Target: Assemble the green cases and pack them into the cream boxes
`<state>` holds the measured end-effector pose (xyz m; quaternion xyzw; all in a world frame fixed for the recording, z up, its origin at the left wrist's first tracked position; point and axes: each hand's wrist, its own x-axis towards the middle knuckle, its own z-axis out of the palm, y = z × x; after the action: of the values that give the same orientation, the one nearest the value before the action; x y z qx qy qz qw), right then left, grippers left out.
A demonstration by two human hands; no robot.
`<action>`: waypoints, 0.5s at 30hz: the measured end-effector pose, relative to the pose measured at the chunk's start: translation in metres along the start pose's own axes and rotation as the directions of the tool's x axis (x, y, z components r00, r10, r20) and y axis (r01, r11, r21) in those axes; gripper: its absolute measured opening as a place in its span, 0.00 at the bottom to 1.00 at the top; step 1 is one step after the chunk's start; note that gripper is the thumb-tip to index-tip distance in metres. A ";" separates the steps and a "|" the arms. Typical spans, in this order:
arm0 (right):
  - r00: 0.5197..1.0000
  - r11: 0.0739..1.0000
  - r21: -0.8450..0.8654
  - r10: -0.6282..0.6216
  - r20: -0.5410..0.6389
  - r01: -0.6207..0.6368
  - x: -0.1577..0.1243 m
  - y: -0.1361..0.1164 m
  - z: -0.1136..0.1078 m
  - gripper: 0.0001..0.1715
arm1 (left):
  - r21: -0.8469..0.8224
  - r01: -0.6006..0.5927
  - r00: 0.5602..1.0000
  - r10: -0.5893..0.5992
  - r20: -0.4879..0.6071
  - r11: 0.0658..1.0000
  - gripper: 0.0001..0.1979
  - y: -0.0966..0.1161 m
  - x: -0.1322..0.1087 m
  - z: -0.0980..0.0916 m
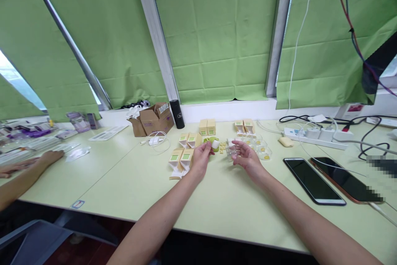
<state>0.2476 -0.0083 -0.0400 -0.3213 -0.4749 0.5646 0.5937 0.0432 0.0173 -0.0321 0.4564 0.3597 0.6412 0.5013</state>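
My left hand (pixel 202 159) is closed around a small green-and-white item (pixel 214 144); its exact kind is too small to make out. To the right, my right hand (pixel 248 159) has thumb and fingers on a small clear plastic container (pixel 230 152). Several small yellow pieces (pixel 222 147) lie on the table between the hands. Just behind the right hand are clear plastic cases with yellow centres (pixel 263 150). Left of my left hand stand open cardboard boxes (pixel 176 157) with green labels.
Closed small boxes (pixel 207 127) and open ones (pixel 245 127) stand farther back. A brown carton (pixel 155 119) and black bottle (pixel 177 114) are at back left. Two phones (pixel 314 181), a power strip (pixel 316 137) and cables lie right. Another person's hand (pixel 51 157) rests far left.
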 end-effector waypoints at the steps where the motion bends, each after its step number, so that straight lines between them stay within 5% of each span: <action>1: 1.000 1.000 0.017 0.016 0.005 -0.016 -0.001 -0.001 0.001 0.40 | 0.012 -0.006 1.000 0.006 0.002 1.000 0.29 0.000 0.000 0.000; 9: 0.987 0.977 0.172 0.110 0.116 -0.129 -0.011 -0.012 0.010 0.35 | 0.113 -0.061 0.998 0.057 0.042 0.992 0.30 0.009 -0.008 0.007; 15: 0.974 0.980 0.099 0.158 0.165 -0.176 -0.014 -0.014 0.013 0.34 | 0.160 -0.074 0.997 0.068 0.044 0.984 0.30 0.017 -0.013 0.013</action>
<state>0.2423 -0.0260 -0.0258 -0.2809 -0.4587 0.6618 0.5223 0.0510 0.0002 -0.0152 0.5201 0.3841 0.6188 0.4462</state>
